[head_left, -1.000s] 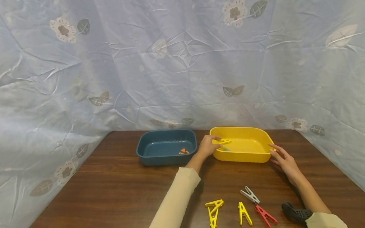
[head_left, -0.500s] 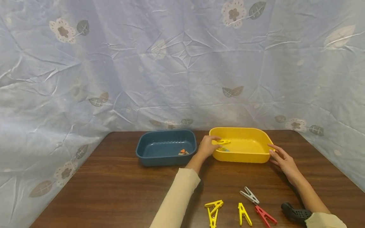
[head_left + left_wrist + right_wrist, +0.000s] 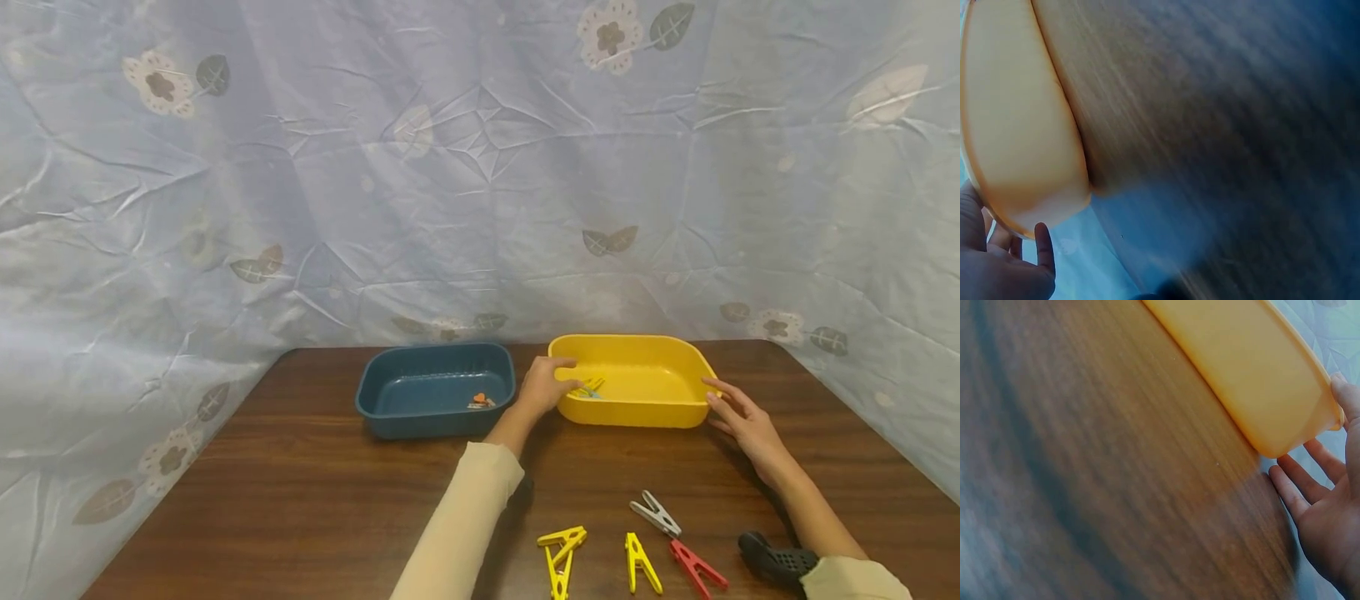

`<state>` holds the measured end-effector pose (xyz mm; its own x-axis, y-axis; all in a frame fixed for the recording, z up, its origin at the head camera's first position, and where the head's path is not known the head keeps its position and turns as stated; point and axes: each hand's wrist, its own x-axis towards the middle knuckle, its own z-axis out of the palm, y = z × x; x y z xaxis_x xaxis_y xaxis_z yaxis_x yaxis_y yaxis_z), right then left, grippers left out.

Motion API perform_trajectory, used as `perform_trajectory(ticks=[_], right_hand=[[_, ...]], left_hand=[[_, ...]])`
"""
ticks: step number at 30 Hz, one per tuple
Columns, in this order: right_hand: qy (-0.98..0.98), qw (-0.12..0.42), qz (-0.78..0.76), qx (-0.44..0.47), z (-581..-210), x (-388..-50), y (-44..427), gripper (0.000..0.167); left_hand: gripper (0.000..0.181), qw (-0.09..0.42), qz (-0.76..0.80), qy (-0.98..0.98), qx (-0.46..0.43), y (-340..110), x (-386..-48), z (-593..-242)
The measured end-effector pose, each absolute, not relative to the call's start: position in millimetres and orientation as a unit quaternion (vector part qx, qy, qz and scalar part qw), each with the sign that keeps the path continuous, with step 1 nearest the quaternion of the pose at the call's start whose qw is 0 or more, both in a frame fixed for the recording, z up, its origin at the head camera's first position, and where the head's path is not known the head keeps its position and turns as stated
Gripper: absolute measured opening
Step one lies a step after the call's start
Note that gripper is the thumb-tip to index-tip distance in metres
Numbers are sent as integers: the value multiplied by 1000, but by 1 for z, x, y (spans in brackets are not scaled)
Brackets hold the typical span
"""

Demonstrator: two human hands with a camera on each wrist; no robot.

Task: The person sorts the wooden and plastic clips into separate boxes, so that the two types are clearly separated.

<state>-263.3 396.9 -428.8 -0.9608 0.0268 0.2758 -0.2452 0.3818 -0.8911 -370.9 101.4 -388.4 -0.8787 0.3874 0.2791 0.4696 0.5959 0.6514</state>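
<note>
The yellow bin (image 3: 637, 414) stands between the two hands. At its left end, the left hand (image 3: 542, 385) reaches over the rim with thumb and fingers apart and no clip between them. Just beyond its fingertips, yellow clips (image 3: 595, 384) and a light blue piece (image 3: 589, 394) lie inside the bin. The right hand (image 3: 752, 427) touches the bin's right end with extended fingers. In the left wrist view, the left hand (image 3: 1004, 262) is at the bin's corner (image 3: 1029, 144); in the right wrist view, the right hand's thumb meets the rim.
Left of the yellow bin stands a blue bin (image 3: 435, 426) holding small orange and pale pieces (image 3: 481, 400). Nearer the front lie yellow clips (image 3: 562, 554), another yellow clip (image 3: 641, 563), a grey clip (image 3: 657, 513) and a red clip (image 3: 697, 567). A black object (image 3: 776, 561) is beside the right forearm.
A yellow clip that was at the left hand's fingers has dropped lower into the yellow bin, and the fingers have let it go. The right hand stays at the bin's right end.
</note>
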Motion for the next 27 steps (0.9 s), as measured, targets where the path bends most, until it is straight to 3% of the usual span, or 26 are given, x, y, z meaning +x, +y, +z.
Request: perform_trajectory(ticks=[7,13,16,27], right_hand=[[-818,126,558,61,-431,-264,397,51],[-817,125,560,60,-431,-263,397,50],[-816,124,562,57,-431,-263,397,51],[-810,124,570,54,-428,-265,397,50]], left_hand=[[39,34,-354,-896,-267,95,-370,-385],[38,85,-341,-885,-306,87,-362,-374],[35,84,-386,-859,-326,81,-353,-369],[28,-67,-503,-779,-369,55,-291,-373]])
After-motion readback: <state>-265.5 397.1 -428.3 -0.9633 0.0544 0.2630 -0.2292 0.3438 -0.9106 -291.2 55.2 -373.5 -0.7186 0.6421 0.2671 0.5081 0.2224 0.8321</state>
